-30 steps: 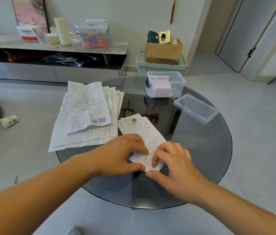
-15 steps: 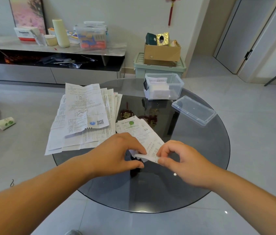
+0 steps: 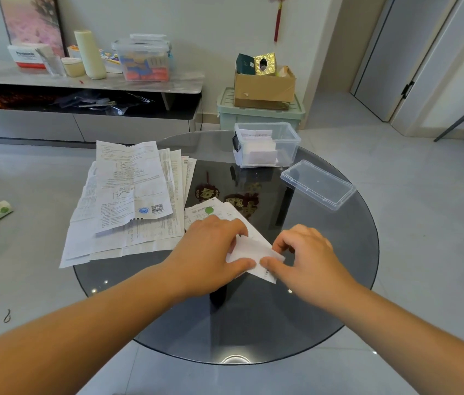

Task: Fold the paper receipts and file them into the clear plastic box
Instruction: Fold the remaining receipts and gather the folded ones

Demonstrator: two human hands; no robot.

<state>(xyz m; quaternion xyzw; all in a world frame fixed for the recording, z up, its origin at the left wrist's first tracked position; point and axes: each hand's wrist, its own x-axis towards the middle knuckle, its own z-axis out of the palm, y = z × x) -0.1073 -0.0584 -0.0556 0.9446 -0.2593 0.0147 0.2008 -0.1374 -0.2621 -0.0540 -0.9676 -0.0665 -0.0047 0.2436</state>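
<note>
Mid-fold: left hand (image 3: 208,249) and right hand (image 3: 307,252) both pinch one receipt (image 3: 249,250) over the counter (image 3: 253,323), probably half creased, so next comes pressing it flat, then the box (image 3: 290,146).

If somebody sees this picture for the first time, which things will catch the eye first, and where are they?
The left hand and right hand meet near the middle of the round glass table, pinching a small white receipt between them. Left of them lies a large fanned pile of papers; at the far edge stands the clear plastic box with papers inside, its lid off beside it.
</note>
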